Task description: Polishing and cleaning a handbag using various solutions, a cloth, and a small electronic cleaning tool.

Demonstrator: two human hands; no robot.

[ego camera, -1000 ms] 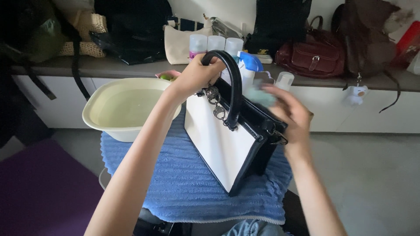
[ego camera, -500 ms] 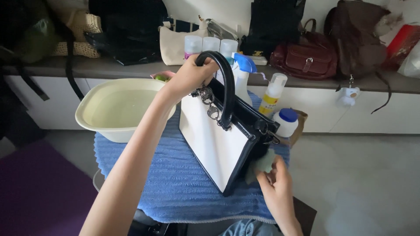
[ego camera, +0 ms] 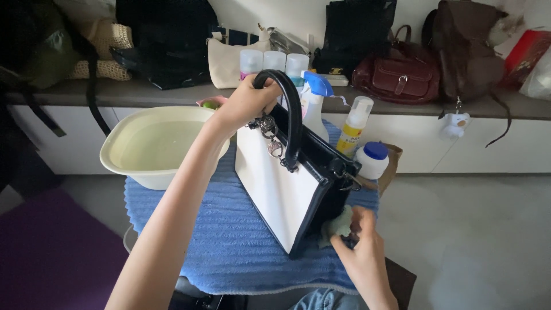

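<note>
A white handbag (ego camera: 277, 192) with black trim and a black handle (ego camera: 291, 115) stands upright on a blue towel (ego camera: 229, 247). My left hand (ego camera: 245, 103) grips the handle at its top. Low at the bag's black right side, my right hand (ego camera: 359, 250) presses a small pale green cloth (ego camera: 340, 225) against the bag. Metal charms hang from the handle's base.
A cream basin (ego camera: 155, 146) of water sits on the towel at the left. Behind the bag stand a spray bottle (ego camera: 314, 103), a yellow pump bottle (ego camera: 353, 123) and a white jar with a blue lid (ego camera: 372, 159). Several bags line the back shelf (ego camera: 396, 69).
My right hand has come down from the bag's top right side to its lower right side with the cloth. My left hand has stayed on the handle.
</note>
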